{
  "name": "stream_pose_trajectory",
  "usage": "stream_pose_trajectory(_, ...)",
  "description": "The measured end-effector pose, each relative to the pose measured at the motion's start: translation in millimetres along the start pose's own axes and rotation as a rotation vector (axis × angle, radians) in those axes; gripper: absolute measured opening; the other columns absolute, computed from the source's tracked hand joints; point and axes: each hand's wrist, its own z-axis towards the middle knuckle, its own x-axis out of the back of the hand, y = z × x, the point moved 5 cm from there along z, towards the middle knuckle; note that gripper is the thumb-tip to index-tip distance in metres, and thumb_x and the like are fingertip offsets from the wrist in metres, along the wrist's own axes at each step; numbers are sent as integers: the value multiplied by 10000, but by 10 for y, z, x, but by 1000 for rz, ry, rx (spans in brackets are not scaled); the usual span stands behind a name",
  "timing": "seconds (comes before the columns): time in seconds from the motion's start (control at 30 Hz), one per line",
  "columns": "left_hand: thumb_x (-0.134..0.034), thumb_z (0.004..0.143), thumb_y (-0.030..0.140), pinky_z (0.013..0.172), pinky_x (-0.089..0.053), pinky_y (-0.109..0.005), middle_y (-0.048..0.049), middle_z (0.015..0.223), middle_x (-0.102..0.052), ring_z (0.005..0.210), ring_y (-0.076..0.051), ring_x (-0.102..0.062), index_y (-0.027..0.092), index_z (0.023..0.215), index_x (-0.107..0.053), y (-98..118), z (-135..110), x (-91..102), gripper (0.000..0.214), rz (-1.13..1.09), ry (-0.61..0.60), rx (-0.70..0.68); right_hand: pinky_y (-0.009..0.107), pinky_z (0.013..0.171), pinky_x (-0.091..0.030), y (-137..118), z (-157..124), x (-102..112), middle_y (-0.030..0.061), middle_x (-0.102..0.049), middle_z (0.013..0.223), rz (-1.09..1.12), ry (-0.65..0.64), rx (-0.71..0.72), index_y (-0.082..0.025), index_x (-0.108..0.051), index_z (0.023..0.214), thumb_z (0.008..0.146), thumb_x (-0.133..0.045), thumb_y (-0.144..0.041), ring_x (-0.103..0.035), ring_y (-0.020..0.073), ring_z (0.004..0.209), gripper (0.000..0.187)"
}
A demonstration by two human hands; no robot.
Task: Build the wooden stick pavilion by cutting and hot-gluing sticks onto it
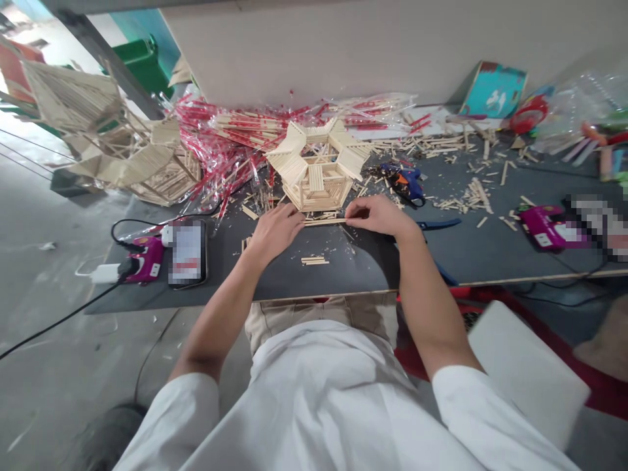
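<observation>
A thin bundle of wooden sticks [324,222] lies crosswise between my hands, just in front of a star-shaped stick model [316,176]. My left hand [277,230] has its fingers closed on the left end. At the other end, my right hand [377,214] pinches the sticks between thumb and fingers. How many sticks are held I cannot tell. Nearer to me, several short sticks [314,260] lie side by side on the dark tabletop [289,281]. Behind my right hand rests a blue glue gun [411,182].
Red-and-clear plastic wrappers [210,140] with sticks pile up at the back. Larger stick models [142,163] stand at the left. A phone [189,255] and purple power adapter [147,258] lie left; another purple adapter [544,227] is right. Stick scraps [475,196] litter the right side.
</observation>
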Motion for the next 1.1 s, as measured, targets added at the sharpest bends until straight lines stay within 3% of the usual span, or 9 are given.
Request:
stream_pose_trajectory(0.17,-477,1109,317,977,-528,-417,-123,1132,-726,1109,-300,-669,190,1206,-776,-80,-3,-103,339,-27,-47,56,328,761,-521,-45,21,-47,40,-796,841,-125,-27,-6,-212,-790,901,836,-777,-370,-728,217,777,172)
stream_pose_trajectory(0.33,-482,1108,320,1012,-519,-402,-101,1104,-765,1100,-280,-698,202,1122,-810,-134,8,-116,349,-71,-43,89,311,722,-472,-109,56,-117,36,-782,826,-184,-45,27,-207,-788,872,856,-800,-402,-688,196,748,196)
stream_pose_trajectory(0.57,-477,1104,320,958,-533,-378,-91,1077,-750,1083,-270,-686,241,1174,-822,-133,16,-129,360,-166,-35,68,311,727,-431,-215,98,-226,38,-764,806,-258,-43,69,-203,-780,853,897,-783,-332,-664,194,737,136)
stream_pose_trajectory(0.8,-516,1028,212,1065,-521,-445,-96,1099,-784,1101,-283,-694,207,1050,-773,-204,89,-226,258,-323,-62,135,308,706,-425,-203,112,-257,33,-739,801,-218,-43,17,-202,-759,906,887,-782,-291,-638,195,727,94)
stream_pose_trajectory(1.1,-494,1023,160,1008,-520,-446,-122,1063,-717,1069,-302,-651,185,1024,-680,-140,29,-251,188,-246,-92,108,315,718,-412,-249,117,-290,49,-745,835,-259,-49,35,-194,-752,855,903,-754,-253,-635,198,751,76)
